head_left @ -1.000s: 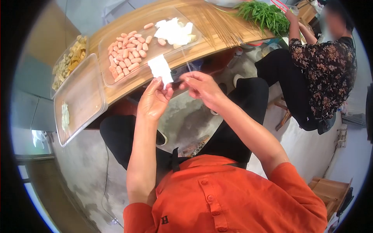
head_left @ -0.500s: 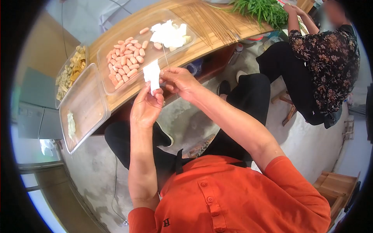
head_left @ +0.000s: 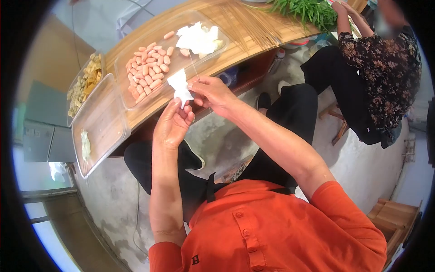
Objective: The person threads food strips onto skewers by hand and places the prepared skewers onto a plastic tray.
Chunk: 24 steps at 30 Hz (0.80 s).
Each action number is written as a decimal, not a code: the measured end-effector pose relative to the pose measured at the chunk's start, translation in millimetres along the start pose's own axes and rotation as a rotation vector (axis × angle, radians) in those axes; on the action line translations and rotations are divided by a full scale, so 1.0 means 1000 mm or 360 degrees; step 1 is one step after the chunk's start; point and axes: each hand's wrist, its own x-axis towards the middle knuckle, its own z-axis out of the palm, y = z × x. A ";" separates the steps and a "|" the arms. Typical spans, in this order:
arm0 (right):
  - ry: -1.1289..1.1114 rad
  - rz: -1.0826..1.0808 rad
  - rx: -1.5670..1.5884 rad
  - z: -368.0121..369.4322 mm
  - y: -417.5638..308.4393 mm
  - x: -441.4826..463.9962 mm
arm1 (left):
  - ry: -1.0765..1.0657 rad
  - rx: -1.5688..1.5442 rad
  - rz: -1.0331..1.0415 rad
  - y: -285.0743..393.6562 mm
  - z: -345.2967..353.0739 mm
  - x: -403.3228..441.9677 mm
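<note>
My left hand (head_left: 173,124) pinches the lower end of a limp white sheet-like piece (head_left: 178,80), just in front of the table edge. Its exact kind I cannot make out. In my right hand (head_left: 214,94) is a thin skewer (head_left: 194,65), its fingers closed around it beside the white piece. Whether the skewer passes through the piece is hard to tell. Beyond my hands, a clear plastic tray (head_left: 118,68) holds many small pink sausages (head_left: 149,68) and a heap of similar white pieces (head_left: 198,38).
Loose skewers (head_left: 253,29) lie on the wooden table (head_left: 158,18) near green leaves (head_left: 308,13). Left are a second tray (head_left: 108,118) with a pale strip (head_left: 85,146) and a container of yellowish pieces (head_left: 90,77). Another person (head_left: 385,72) sits at right.
The white piece has bunched and narrowed at its lower part between my hands. My fingers have shifted slightly; the view has moved only a little.
</note>
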 end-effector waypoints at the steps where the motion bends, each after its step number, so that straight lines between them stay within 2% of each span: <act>1: -0.0019 0.0036 -0.0034 -0.003 0.002 -0.001 | 0.0044 0.0041 -0.0022 -0.003 -0.002 0.002; 6: -0.0036 0.0107 -0.0126 -0.017 0.004 -0.008 | 0.0127 0.0089 -0.0081 -0.017 -0.003 0.006; 8: 0.0150 0.0098 -0.0237 -0.019 0.000 -0.015 | 0.0111 0.0083 -0.0087 -0.020 -0.002 0.007; 12: 0.0158 0.0062 -0.0231 -0.034 -0.005 -0.045 | 0.0119 0.0162 -0.0057 -0.022 0.002 0.007; 18: -0.0067 0.0298 -0.0721 -0.025 -0.026 -0.105 | 0.0076 0.0247 0.0003 -0.024 -0.002 0.009; 24: -0.0180 0.0400 -0.0892 -0.015 -0.017 -0.127 | 0.0091 0.0369 0.0103 -0.028 -0.008 0.012</act>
